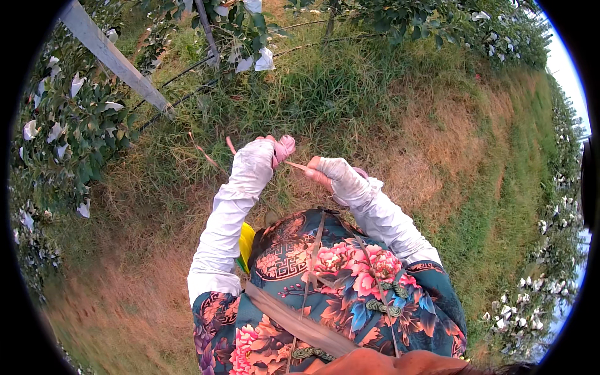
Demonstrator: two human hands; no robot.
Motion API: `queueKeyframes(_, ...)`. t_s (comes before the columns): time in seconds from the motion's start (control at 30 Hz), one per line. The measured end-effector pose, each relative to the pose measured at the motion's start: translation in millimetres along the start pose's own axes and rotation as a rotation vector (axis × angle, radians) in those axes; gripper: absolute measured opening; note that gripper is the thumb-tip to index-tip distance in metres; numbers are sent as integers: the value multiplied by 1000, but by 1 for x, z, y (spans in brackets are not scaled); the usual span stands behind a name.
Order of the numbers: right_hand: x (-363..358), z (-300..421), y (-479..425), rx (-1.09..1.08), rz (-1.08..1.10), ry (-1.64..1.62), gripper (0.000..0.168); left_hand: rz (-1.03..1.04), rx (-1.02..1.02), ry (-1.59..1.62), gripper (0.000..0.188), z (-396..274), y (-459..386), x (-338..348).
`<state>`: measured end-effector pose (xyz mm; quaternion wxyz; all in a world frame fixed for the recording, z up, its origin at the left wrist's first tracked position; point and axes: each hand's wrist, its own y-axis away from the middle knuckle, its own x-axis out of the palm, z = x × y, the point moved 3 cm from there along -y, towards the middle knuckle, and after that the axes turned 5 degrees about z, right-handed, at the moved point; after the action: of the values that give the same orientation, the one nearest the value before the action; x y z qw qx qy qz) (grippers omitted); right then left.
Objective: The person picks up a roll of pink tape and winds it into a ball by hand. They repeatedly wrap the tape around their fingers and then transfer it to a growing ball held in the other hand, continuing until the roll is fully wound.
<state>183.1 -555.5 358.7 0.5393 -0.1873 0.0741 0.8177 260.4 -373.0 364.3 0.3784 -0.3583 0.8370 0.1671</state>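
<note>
My left hand (257, 152), in a soiled white sleeve that reaches over the hand, is closed around a pink wrapped bundle (284, 147), possibly wound ribbon. A narrow pinkish strip (296, 165) stretches from beside the bundle to my right hand (333, 171), which pinches its end between thumb and fingers. Short of the left knuckles, a pink tail (230, 145) sticks out. Farther left a thin pale-red strip (204, 151) hangs or lies before the grass; which, I cannot tell. Something mauve (361, 172) shows behind my right wrist, mostly hidden.
Leafy trees with white bags (265, 60) stand ahead and to the left. A slanting grey post (117, 61) and dark hoses (187, 96) are ahead. Grass (422, 140), partly dry, covers the ground. A yellow item (245, 246) hangs by my left side; a brown strap (300, 321) crosses my chest.
</note>
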Motion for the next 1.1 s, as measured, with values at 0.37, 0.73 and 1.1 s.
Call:
queueKeyframes(0.37,8,16,-2,-81,66,293,11,-291,207,-287,7,-6,-14,11)
queueKeyframes(0.73,28,-46,20,418,-49,-467,10,-5,393,1880,25,2,-11,4)
queueKeyframes(1.1,0,36,14,-26,-10,230,11,-408,90,452,16,44,6,40)
